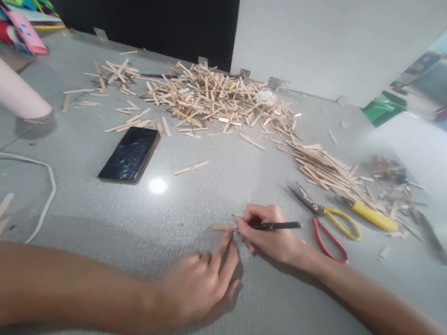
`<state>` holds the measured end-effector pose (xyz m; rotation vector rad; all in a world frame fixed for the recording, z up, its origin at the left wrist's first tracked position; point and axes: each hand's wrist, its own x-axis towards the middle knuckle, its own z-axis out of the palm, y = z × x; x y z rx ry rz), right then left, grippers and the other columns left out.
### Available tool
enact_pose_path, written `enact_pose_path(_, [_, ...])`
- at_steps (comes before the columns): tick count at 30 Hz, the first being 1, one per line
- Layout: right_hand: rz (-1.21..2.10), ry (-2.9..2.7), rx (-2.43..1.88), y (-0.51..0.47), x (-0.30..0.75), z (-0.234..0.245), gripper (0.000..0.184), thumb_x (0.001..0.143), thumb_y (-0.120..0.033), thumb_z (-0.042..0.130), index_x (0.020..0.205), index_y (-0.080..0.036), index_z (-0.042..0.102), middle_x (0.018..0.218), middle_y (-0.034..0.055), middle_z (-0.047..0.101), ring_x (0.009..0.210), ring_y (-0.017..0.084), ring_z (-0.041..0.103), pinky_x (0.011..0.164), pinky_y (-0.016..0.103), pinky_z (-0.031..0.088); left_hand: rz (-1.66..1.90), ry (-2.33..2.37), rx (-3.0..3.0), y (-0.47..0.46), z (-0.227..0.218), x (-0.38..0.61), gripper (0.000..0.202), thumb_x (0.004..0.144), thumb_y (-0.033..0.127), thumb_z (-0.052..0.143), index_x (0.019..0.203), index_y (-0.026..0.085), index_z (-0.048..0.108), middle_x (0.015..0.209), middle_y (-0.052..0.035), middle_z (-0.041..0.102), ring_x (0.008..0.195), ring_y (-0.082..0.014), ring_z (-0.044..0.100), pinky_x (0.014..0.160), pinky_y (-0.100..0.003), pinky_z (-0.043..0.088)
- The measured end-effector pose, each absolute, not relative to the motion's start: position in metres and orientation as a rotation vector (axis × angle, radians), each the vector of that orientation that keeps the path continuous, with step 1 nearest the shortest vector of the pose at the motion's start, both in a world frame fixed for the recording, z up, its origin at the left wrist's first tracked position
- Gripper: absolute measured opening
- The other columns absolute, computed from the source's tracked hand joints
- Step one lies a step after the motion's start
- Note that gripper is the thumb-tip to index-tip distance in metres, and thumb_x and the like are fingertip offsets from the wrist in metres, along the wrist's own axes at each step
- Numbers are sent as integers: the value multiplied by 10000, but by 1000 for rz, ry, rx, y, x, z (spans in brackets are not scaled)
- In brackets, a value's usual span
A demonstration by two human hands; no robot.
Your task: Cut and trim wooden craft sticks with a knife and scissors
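A short wooden craft stick lies flat on the grey table in front of me. Fingertips of my left hand press on its near edge, the fingers stretched out and holding nothing. In my right hand is a dark pen, gripped in a writing hold with its back end pointing right. The pen's tip and the stick's right end are hidden behind my right fingers. Farther off lies another craft stick with a small dark mark at its middle.
A heap of craft sticks spreads along the back, with a neater pile at right. Scissors with red and yellow handles and a yellow-handled cutter lie right. A phone and white cable are left.
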<state>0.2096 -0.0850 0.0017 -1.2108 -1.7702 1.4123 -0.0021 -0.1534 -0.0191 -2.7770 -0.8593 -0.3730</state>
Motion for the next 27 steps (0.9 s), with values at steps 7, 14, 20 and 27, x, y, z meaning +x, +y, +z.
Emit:
enact_pose_path(7, [1386,-1800,-1234,-83,209,-6,405,1003,-368,656,669,-230,473,455,-59,533,368,96,538,380,194,362,-393,-861,-2775,-153,-20,-2,551,1058,284,349,1269,-65,720,1291,-378,710,492,-219,712,419,-321,555])
enact_pose_path(14, [1408,-1793,-1220,-83,210,-5,433,1002,-419,684,665,-227,490,464,-52,553,372,96,530,392,206,385,-367,-835,-2730,-153,-18,-2,531,1047,300,417,1239,-81,734,1252,-394,718,466,-211,690,410,-311,533])
enact_pose_path(20, [1411,-1790,-1224,-82,211,-8,425,1005,-417,693,676,-220,510,457,-54,558,366,92,521,388,202,370,-358,-837,-2716,-154,-18,-1,522,1020,337,472,1228,-57,743,1242,-381,729,475,-208,693,429,-309,548])
enact_pose_path(27, [1439,-1775,-1227,-82,209,-7,424,1012,-391,678,671,-216,499,461,-59,544,364,85,518,388,192,360,-377,-849,-2705,-155,-17,-1,511,1031,309,433,1218,-43,753,1231,-373,736,457,-208,683,406,-302,527])
